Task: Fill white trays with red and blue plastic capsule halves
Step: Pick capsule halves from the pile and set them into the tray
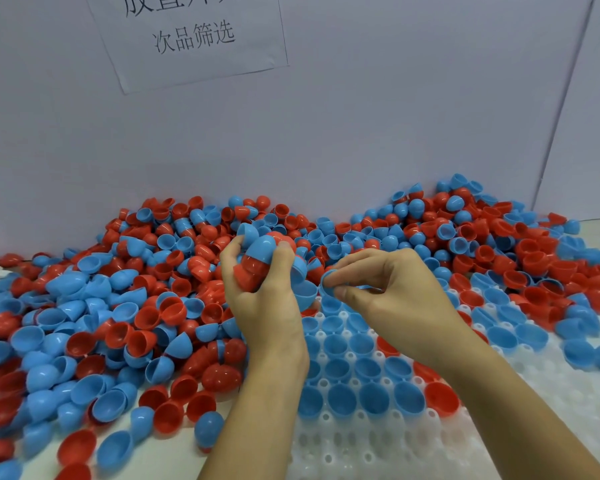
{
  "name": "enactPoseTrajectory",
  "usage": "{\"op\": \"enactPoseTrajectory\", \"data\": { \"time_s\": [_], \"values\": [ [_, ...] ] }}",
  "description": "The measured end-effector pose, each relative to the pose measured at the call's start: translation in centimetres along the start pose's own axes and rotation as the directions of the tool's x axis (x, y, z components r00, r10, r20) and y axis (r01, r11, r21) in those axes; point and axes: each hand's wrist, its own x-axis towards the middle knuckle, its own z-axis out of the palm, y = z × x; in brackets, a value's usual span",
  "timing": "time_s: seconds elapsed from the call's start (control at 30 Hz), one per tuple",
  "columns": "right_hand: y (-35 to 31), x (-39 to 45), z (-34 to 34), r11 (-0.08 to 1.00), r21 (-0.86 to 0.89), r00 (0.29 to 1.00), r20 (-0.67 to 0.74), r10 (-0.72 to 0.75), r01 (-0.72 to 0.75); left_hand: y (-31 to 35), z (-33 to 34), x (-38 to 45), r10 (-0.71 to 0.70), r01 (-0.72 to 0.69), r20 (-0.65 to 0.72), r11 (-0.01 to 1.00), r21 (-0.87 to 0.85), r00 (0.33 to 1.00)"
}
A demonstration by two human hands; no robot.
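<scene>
Left hand (pixel 260 271) grips a clutch of halves (pixel 257 258); right hand (pixel 378 285) pinches a blue half (pixel 328 282) above the tray (pixel 378 441).

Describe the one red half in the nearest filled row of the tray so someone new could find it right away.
Start at the white tray in the lower right, below the right hand. Find its nearest filled row, where cups sit open side up just past the empty sockets. The red half ends that row on the right; the blue halves beside it fill the remainder.

Two hands (pixel 267 296), one white tray (pixel 378 441), countless capsule halves (pixel 125 306).
</scene>
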Motion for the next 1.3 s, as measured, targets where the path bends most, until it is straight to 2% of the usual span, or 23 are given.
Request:
{"op": "enactPoseTrajectory", "data": {
  "time_s": [0.17, 0.27, 0.43, 0.6, 0.8, 0.93, 1.07, 1.17, 1.23, 1.3],
  "values": [
    [-0.2, 0.0, 0.1, 0.995, 0.099, 0.999, -0.042, -0.015, 0.019, 0.1, 0.0, -0.1, 0.034, -0.034, -0.002, 0.999, -0.036, 0.999],
    [-0.2, 0.0, 0.0, 0.993, 0.122, 0.999, -0.033, 0.006, -0.002, 0.1, 0.0, 0.0, 0.177, -0.176, 0.031, 0.984, -0.028, 0.984],
    [-0.1, -0.1, 0.0, 0.988, 0.096, 0.993, 0.028, 0.117, -0.119, 0.3, -0.2, -0.2, 0.398, -0.405, 0.131, 0.913, 0.036, 0.908],
    [-0.1, -0.2, 0.1, 0.969, 0.072, 0.956, 0.193, 0.219, -0.236, 0.3, -0.4, -0.4, 0.455, -0.498, 0.286, 0.862, 0.094, 0.843],
    [0.0, -0.3, -0.2, 0.889, 0.237, 0.895, 0.322, 0.309, -0.392, 0.5, -0.5, -0.8, 0.430, -0.526, 0.413, 0.836, 0.154, 0.803],
    [0.1, -0.2, -0.3, 0.868, 0.264, 0.899, 0.248, 0.360, -0.421, 0.3, -0.5, -0.7, 0.410, -0.508, 0.414, 0.846, 0.162, 0.813],
    [0.4, -0.1, -0.2, 0.908, 0.166, 0.923, 0.066, 0.379, -0.385, 0.2, -0.5, -0.3, 0.384, -0.445, 0.314, 0.883, 0.149, 0.868],
    [0.6, 0.0, -0.5, 0.952, 0.018, 0.950, -0.059, 0.306, -0.305, 0.2, -0.5, 0.2, 0.226, -0.246, 0.177, 0.964, 0.097, 0.958],
    [0.7, 0.0, -0.7, 0.972, 0.058, 0.971, -0.069, 0.230, -0.226, 0.2, -0.5, 0.5, 0.052, -0.053, 0.077, 0.999, 0.002, 0.996],
    [0.8, 0.1, -0.7, 0.981, 0.120, 0.985, -0.056, 0.161, -0.153, 0.2, -0.5, 0.8, -0.112, 0.111, -0.003, 0.989, -0.103, 0.994]
  ]
}}
